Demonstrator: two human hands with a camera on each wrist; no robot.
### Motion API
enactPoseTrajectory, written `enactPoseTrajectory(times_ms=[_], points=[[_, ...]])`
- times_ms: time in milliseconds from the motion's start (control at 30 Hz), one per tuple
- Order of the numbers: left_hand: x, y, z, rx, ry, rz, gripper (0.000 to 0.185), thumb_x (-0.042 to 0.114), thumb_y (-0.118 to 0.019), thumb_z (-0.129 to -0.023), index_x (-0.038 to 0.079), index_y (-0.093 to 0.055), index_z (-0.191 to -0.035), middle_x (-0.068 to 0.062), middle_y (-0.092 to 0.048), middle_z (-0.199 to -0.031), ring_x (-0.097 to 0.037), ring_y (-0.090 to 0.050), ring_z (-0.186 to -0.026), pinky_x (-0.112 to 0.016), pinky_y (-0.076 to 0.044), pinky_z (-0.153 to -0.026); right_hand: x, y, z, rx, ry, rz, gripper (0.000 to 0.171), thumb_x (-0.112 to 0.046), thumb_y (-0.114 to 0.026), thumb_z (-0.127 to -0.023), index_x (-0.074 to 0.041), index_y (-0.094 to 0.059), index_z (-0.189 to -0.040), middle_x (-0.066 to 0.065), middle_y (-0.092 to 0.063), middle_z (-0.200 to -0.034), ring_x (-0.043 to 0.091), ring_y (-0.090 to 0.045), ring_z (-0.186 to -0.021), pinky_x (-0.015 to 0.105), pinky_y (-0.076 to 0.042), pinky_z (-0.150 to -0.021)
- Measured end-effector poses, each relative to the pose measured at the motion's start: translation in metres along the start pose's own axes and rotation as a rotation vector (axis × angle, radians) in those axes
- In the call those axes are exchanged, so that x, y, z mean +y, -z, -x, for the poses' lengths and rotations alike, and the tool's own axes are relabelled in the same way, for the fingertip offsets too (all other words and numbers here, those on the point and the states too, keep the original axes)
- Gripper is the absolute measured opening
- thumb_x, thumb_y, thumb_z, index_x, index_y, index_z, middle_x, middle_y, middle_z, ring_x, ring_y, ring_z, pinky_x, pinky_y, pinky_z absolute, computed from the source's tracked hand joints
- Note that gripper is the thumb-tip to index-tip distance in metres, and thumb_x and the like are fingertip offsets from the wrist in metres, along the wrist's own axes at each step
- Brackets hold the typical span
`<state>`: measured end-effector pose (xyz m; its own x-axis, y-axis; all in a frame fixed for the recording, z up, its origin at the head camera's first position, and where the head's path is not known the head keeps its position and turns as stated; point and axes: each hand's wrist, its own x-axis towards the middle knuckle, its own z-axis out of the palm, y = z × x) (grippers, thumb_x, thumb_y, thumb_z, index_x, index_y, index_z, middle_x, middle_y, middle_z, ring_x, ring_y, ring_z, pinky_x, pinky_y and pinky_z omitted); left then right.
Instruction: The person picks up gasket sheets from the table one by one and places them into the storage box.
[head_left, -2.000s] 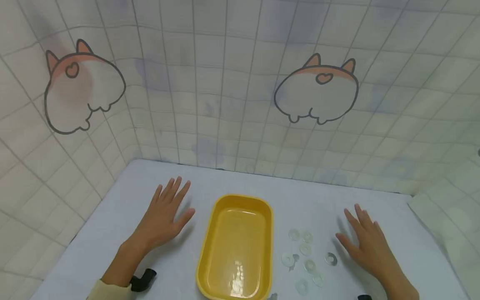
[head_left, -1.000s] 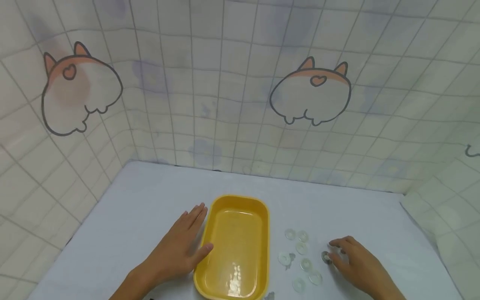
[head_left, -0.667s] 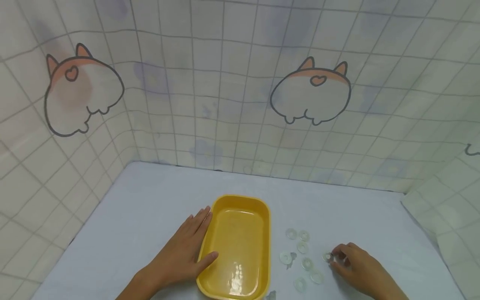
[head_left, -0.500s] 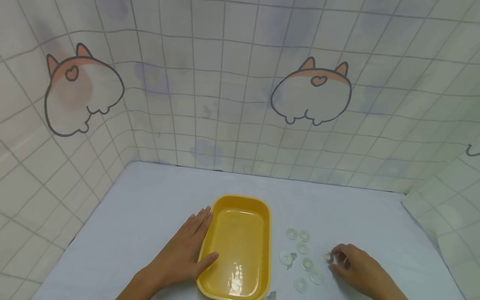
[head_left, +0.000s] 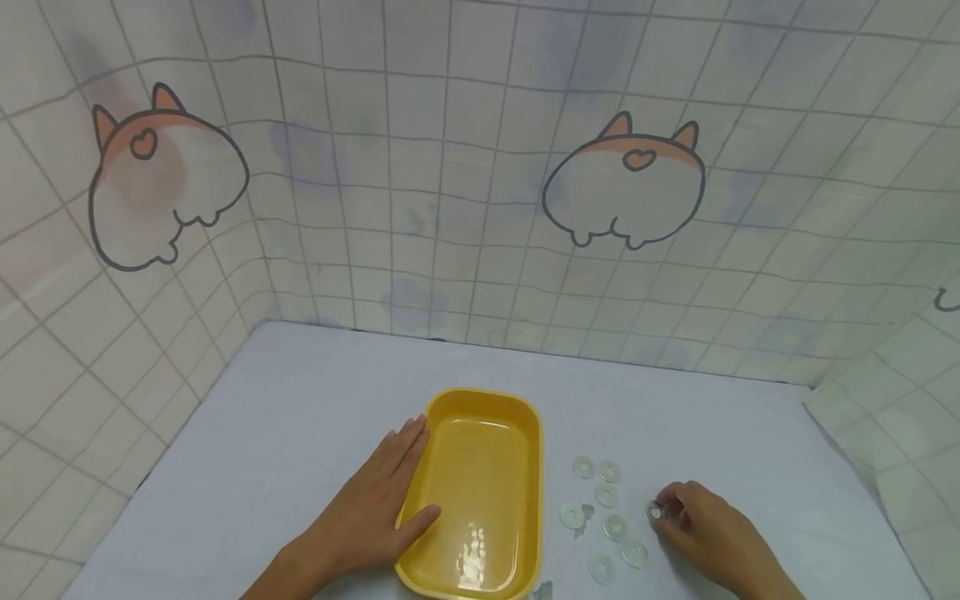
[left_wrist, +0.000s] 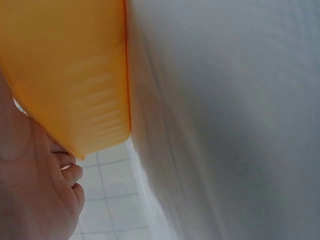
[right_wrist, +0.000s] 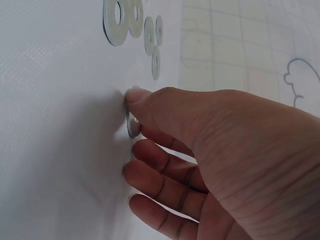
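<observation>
The left hand lies flat with straight fingers against the long side of the yellow tray, thumb touching its rim; the wrist view shows the tray wall just beside the palm. The right hand pinches a washer between thumb and forefinger, its edge lifted off the white counter. The other washers lie flat just left of that hand, between it and the tray, apart from both.
</observation>
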<state>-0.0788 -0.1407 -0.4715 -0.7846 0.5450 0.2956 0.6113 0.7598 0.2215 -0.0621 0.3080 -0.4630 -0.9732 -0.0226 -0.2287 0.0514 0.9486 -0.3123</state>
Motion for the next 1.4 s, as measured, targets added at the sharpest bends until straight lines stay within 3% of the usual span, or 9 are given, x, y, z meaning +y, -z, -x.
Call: enactPoseTrajectory(times_ms=[167,367,733,1000,1400], points=[[-0.001,-0.003,0.003,0.012,-0.001,-0.046,0.090,0.052,-0.061,-0.102,-0.004,-0.028,-0.164,-0.018,-0.030,-0.174,-0.033,-0.035,-0.161,-0.021,0.009,-0.136,-0.003,-0.002,0.000,0.001,-0.002,0.009,0.025,-0.026,-0.084,-0.088,-0.010,-0.074,-0.104,-0.002,-0.069,-0.093,0.012,-0.063,-0.084,0.043,-0.063,-0.082],[-0.001,-0.003,0.002,0.000,0.019,-0.046,0.091,0.053,-0.059,-0.102,-0.003,-0.026,-0.166,-0.017,-0.028,-0.175,-0.032,-0.032,-0.162,-0.022,0.009,-0.136,-0.008,0.000,0.003,0.062,0.028,0.081,0.021,-0.026,-0.084,-0.085,-0.011,-0.075,-0.098,-0.003,-0.069,-0.087,0.011,-0.061,-0.077,0.042,-0.063,-0.078],[0.002,-0.001,0.002,0.001,0.021,-0.057,0.091,0.052,-0.062,-0.100,-0.004,-0.029,-0.164,-0.018,-0.031,-0.174,-0.033,-0.034,-0.161,-0.022,0.010,-0.136,-0.017,0.002,0.001,0.038,-0.034,0.106,0.019,-0.026,-0.084,-0.083,-0.012,-0.077,-0.094,-0.003,-0.070,-0.082,0.014,-0.056,-0.072,0.046,-0.063,-0.080],[0.002,-0.002,0.000,0.005,0.011,-0.064,0.092,0.056,-0.058,-0.102,-0.004,-0.028,-0.165,-0.018,-0.030,-0.174,-0.033,-0.033,-0.162,-0.024,0.008,-0.136,-0.017,0.001,0.003,0.097,-0.016,0.106,0.019,-0.025,-0.081,-0.079,-0.013,-0.075,-0.092,-0.004,-0.070,-0.081,0.013,-0.055,-0.071,0.038,-0.057,-0.069],[0.003,-0.002,0.000,-0.029,0.031,-0.015,0.096,0.060,-0.058,-0.101,-0.003,-0.024,-0.166,-0.018,-0.025,-0.176,-0.034,-0.029,-0.163,-0.020,0.012,-0.134,-0.022,-0.006,0.001,0.124,-0.033,0.148,0.027,-0.026,-0.082,-0.074,-0.008,-0.075,-0.094,-0.001,-0.071,-0.081,0.014,-0.056,-0.068,0.039,-0.056,-0.065]])
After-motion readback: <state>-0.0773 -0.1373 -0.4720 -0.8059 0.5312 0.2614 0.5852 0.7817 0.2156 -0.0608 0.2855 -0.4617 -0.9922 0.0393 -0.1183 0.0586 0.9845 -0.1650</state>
